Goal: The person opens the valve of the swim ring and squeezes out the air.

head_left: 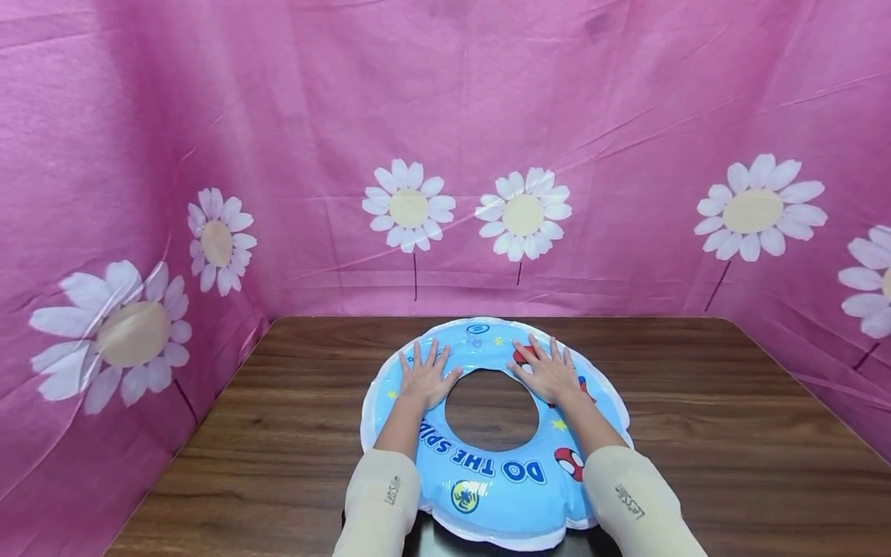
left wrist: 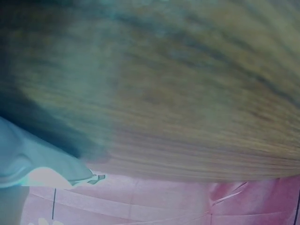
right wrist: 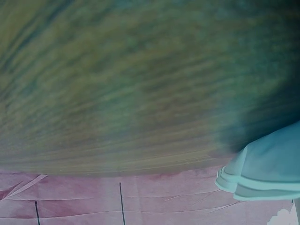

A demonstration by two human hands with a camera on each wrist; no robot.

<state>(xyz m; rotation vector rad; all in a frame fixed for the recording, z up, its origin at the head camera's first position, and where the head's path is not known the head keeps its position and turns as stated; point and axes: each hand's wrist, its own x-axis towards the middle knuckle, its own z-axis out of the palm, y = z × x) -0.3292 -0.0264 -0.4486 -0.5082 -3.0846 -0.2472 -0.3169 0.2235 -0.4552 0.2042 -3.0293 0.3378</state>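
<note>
An inflated blue swim ring (head_left: 508, 510) with a white edge, stars, red cartoon faces and the words "DO THE SPID..." lies on the wooden table. My left hand (head_left: 423, 381) rests flat on the ring's left side, fingers spread and pointing away from me. On the right side of the ring, my right hand (head_left: 550, 375) lies the same way, covering part of a red print. Edges of the swim ring (left wrist: 37, 154) show at the lower left of the left wrist view and, as a pale blue ring edge (right wrist: 272, 159), at the lower right of the right wrist view.
The brown wooden table (head_left: 710, 402) spreads to both sides of the ring and shows through its hole. Pink cloth (head_left: 445, 93) printed with white daisies hangs behind and along both sides. The ring's near part overhangs the table's front edge.
</note>
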